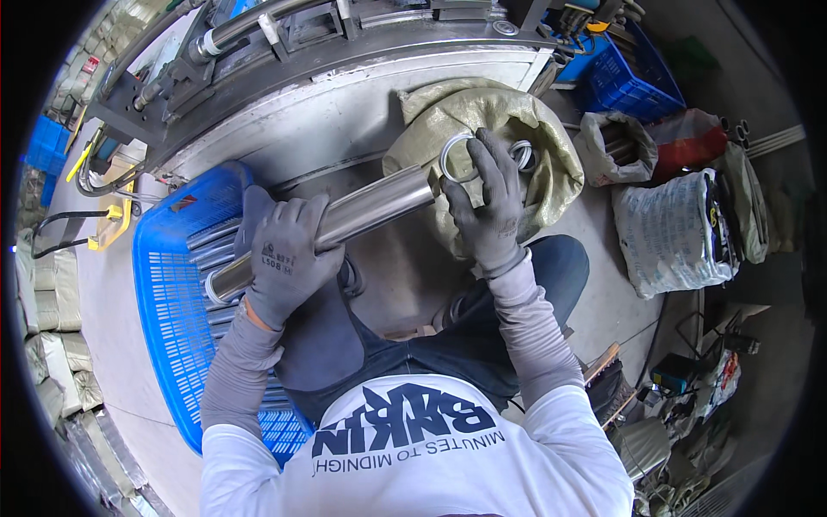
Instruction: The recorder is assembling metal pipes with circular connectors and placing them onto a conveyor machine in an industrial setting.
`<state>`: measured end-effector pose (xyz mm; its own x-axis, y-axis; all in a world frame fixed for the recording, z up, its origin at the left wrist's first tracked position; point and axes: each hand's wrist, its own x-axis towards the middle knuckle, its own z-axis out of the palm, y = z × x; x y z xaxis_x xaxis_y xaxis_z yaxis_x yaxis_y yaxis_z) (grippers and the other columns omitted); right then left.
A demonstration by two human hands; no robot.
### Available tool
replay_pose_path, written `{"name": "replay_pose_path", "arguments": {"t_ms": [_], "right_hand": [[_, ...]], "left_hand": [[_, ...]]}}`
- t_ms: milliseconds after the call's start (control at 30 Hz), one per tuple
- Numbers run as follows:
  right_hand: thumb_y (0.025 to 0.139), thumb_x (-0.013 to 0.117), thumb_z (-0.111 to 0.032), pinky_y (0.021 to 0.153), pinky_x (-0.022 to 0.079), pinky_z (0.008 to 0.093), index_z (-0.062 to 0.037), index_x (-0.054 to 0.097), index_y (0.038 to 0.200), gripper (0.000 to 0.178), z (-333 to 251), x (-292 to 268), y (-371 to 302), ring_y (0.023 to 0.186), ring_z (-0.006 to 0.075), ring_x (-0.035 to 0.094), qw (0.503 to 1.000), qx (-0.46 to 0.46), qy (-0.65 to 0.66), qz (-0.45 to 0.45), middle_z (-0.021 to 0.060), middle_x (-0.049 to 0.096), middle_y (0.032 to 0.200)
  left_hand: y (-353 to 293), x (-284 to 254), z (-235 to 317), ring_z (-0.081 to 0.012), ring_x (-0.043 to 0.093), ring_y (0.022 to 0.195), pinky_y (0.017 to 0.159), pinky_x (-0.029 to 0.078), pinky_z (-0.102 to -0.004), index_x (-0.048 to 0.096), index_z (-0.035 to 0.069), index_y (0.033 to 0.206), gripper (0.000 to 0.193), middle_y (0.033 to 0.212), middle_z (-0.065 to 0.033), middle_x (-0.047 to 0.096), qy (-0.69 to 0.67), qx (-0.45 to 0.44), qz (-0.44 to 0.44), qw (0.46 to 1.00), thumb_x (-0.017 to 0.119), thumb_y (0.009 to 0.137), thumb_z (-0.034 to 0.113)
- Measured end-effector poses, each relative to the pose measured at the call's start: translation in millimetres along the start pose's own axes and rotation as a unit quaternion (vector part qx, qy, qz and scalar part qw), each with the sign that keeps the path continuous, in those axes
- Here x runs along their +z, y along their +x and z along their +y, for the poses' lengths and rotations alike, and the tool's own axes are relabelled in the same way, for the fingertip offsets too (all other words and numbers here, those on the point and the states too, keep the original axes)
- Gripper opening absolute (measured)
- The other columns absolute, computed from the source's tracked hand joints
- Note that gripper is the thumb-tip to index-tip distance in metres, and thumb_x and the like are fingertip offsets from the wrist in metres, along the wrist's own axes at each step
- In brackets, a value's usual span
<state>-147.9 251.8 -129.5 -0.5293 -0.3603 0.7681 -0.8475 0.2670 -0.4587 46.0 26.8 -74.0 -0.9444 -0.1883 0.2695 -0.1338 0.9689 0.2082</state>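
My left hand [291, 248], in a grey work glove, is wrapped round a shiny metal tube [375, 209]. The tube slants up to the right across my lap, and a white ring [209, 289] sits at its lower left end. Close to the tube's upper right end, my right hand [495, 220], gloved alike, holds another white ring [443, 161] between thumb and fingers. That ring appears apart from the tube. Just beyond the right hand, an open woven sack [551, 146] has a few more white rings [522, 155] in its mouth.
On my left stands a blue plastic basket [164, 302] with several metal tubes in it. A machine bench [345, 95] runs across the far side. Filled sacks [663, 233] and a blue crate [624, 82] stand on the right. Tools and clutter lie at lower right.
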Motion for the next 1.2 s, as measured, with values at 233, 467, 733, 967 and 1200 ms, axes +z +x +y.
{"name": "replay_pose_path", "arguments": {"t_ms": [233,467,733,967,1200], "right_hand": [[0.092,0.077,-0.025,0.102,0.051,0.039,0.0022,0.057,0.142,0.06,-8.3,4.2,-10.7,0.11,0.03,0.067,0.951,0.193,0.24,-0.011,0.0207,0.065,0.134],[0.103,0.051,-0.021,0.091,0.055,0.0356,0.0047,0.067,0.118,0.034,-29.0,17.3,-14.4,0.106,0.0262,0.069,0.882,0.279,0.363,-0.112,0.0162,0.071,0.114],[0.105,0.046,-0.026,0.091,0.053,0.0334,0.0078,0.07,0.118,0.044,-29.3,21.3,-12.7,0.099,0.0237,0.071,0.893,0.279,0.337,-0.103,0.0176,0.074,0.109],[0.105,0.048,-0.019,0.087,0.051,0.0304,0.0077,0.071,0.117,0.037,-37.4,24.6,-12.4,0.094,0.019,0.066,0.89,0.312,0.317,-0.095,0.0154,0.075,0.104],[0.105,0.048,-0.017,0.086,0.05,0.0312,0.0059,0.069,0.114,0.032,-18.7,33.7,-16.4,0.095,0.0199,0.066,0.907,0.286,0.288,-0.115,0.0145,0.073,0.099]], "left_hand": [[-4.4,-4.2,0.2,-0.0357,0.066,0.1,0.087,0.052,-0.0479,0.066,0.005,0.125,0.06,0.104,-0.0157,0.067,-0.01,0.001,0.015,1.0,0.081,0.069,0.022],[-5.9,0.0,8.7,-0.0351,0.067,0.097,0.085,0.052,-0.0472,0.066,0.008,0.124,0.058,0.105,-0.0136,0.068,0.001,0.015,-0.008,1.0,0.08,0.07,0.023],[-6.4,6.5,7.9,-0.0345,0.068,0.096,0.084,0.052,-0.0471,0.064,0.007,0.126,0.058,0.105,-0.0125,0.069,0.002,0.029,-0.023,0.999,0.079,0.073,0.023],[-4.4,9.3,6.8,-0.0344,0.068,0.097,0.084,0.052,-0.0475,0.062,0.005,0.126,0.059,0.105,-0.013,0.068,0.001,0.041,-0.031,0.999,0.079,0.073,0.023],[-1.0,13.3,4.1,-0.0338,0.067,0.101,0.086,0.052,-0.0474,0.061,0.005,0.127,0.06,0.108,-0.0139,0.068,0.024,0.031,-0.068,0.997,0.079,0.073,0.023]]}}
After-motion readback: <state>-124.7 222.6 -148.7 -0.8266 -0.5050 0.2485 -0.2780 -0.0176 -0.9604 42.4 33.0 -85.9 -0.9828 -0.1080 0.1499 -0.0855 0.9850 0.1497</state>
